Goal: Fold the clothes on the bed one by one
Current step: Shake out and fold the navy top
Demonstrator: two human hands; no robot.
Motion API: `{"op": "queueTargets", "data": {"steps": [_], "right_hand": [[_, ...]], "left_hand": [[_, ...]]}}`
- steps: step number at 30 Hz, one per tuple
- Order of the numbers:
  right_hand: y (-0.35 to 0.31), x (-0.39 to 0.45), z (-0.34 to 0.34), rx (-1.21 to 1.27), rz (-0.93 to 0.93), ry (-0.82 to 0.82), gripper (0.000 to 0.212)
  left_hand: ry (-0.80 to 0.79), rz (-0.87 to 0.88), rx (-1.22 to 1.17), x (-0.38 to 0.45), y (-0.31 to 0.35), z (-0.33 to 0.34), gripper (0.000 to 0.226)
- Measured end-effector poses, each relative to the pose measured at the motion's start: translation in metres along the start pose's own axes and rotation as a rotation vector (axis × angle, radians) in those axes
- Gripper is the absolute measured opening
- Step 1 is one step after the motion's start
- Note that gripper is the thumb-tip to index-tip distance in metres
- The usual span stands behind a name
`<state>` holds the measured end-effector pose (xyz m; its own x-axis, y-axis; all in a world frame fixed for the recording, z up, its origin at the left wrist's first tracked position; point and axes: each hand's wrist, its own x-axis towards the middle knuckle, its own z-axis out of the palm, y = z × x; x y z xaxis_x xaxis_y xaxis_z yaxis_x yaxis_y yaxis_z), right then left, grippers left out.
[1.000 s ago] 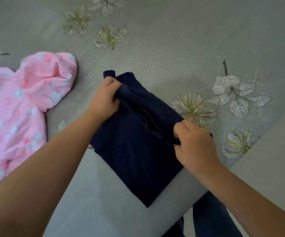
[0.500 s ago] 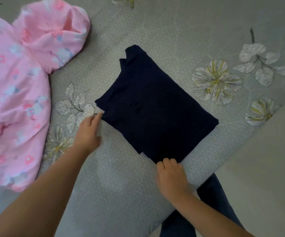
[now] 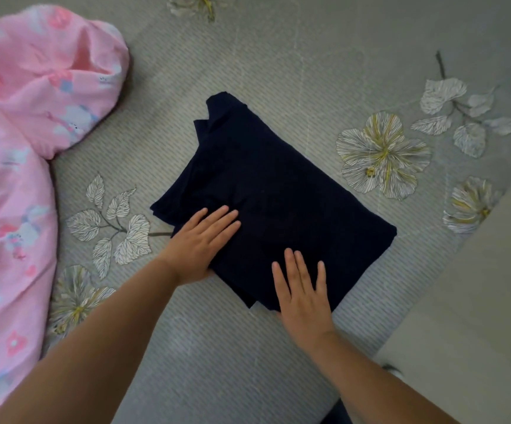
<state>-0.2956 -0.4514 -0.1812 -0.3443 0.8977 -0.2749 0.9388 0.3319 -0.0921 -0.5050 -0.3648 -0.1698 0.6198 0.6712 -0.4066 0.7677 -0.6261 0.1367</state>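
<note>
A dark navy garment [image 3: 278, 191] lies folded into a rough rectangle in the middle of the bed. My left hand [image 3: 200, 243] lies flat on its near left edge, fingers straight and spread. My right hand [image 3: 303, 292] presses flat on its near corner, fingers straight. Neither hand grips the cloth. A pink garment with a floral print and a hood [image 3: 24, 142] lies unfolded at the left of the bed.
The bed is covered by a grey sheet [image 3: 278, 56] printed with pale flowers and leaves. Its edge runs diagonally at the right, with a pale floor [image 3: 477, 301] beyond. A bit of dark trouser leg shows at the bottom edge.
The hands folded the navy garment over toward me and let go of it at its near edge. Both hands now lie flat on top of it.
</note>
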Motion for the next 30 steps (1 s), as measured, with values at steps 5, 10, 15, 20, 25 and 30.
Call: {"op": "queueTargets", "data": {"steps": [5, 10, 15, 20, 25, 30], "right_hand": [[0.008, 0.007, 0.001, -0.019, -0.092, 0.160, 0.084], [0.024, 0.014, -0.028, 0.131, -0.119, 0.172, 0.066], [0.070, 0.024, -0.081, 0.182, -0.131, 0.268, 0.048], [0.145, 0.033, -0.158, 0.114, -0.065, 0.319, 0.064], [0.262, 0.024, -0.245, 0.061, 0.000, 0.351, 0.069], [0.413, -0.003, -0.329, 0.045, 0.041, 0.319, 0.060]], "left_hand": [[0.248, -0.018, -0.008, 0.007, -0.002, 0.010, 0.048], [0.212, -0.181, -0.033, 0.017, 0.006, -0.009, 0.068], [0.157, -0.324, -0.086, 0.032, 0.022, -0.055, 0.062], [0.215, -0.311, 0.024, 0.083, 0.038, -0.152, 0.062], [0.245, -0.187, 0.206, 0.164, 0.099, -0.275, 0.063], [0.352, -0.160, 0.265, 0.257, 0.192, -0.392, 0.067]]}}
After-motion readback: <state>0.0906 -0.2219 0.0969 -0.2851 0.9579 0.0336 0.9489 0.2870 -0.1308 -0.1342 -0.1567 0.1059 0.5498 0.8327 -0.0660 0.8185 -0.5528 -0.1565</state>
